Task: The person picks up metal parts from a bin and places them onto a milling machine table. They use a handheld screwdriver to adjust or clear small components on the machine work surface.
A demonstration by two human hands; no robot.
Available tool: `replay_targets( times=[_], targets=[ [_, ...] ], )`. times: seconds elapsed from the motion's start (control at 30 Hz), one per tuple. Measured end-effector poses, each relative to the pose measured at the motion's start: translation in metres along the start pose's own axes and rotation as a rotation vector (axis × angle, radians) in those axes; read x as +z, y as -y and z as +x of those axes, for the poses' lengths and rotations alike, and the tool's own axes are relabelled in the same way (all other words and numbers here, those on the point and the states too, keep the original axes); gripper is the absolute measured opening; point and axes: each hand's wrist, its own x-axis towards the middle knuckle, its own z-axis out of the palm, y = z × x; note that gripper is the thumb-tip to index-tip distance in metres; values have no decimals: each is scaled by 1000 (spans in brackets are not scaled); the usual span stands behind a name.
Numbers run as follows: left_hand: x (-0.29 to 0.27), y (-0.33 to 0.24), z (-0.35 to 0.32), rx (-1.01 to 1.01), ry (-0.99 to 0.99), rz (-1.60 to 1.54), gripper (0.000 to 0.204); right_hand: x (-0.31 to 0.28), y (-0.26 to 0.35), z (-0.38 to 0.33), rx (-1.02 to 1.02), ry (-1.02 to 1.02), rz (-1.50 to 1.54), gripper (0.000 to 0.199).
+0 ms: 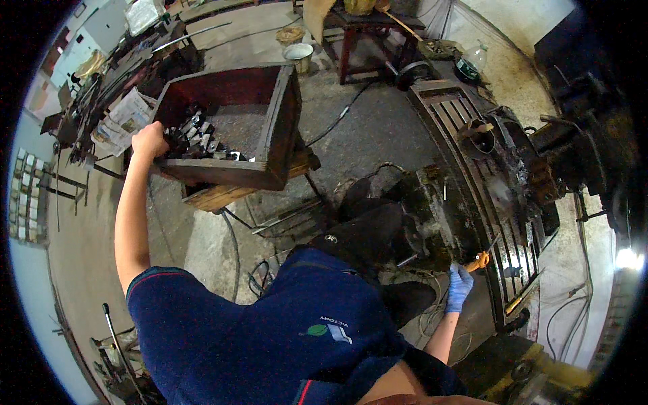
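This is a metalworking shop, grimy and well used. The clearest sign is the heavy machine table (472,162) with long parallel slots, black with oil and swarf. Left of it, across stained concrete floor (364,128), stands a dark wooden crate (270,135) holding short machined steel pieces (196,135). Beyond the crate, further left, lean metal bars and rods (101,88). Behind the machine table stand a red steel stool (368,34) and a small white bucket (299,54), with a glass bottle (470,62) close by. Cables (337,118) trail over the floor toward the machine table.
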Motion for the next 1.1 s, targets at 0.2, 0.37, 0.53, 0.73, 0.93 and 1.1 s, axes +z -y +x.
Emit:
replay_targets(
  times=[0.2, 0.37, 0.53, 0.73, 0.93, 1.1],
  targets=[
    [19, 5, 11, -22, -95, -83, 26, 6, 11, -4, 34, 21, 11, 28],
    [9, 13, 8, -7, -57, -292, 40, 5, 18, -12, 101, -12, 17, 32],
    [-22, -4, 17, 285, -345, -762, 34, -6, -9, -16, 33, -55, -61, 25],
    [-165, -164, -22, 789, 14, -1497, 37, -15, -4, -29, 35, -114, -69, 35],
    [-197, -352, -60, 1326, 665, -1536, 33, -22, 23, -50, 26, -174, -68, 33],
    [-167, -496, -131, 1216, 1185, -1706, 28, -40, 2, -78, 144, -245, 63, 30]
  ],
)
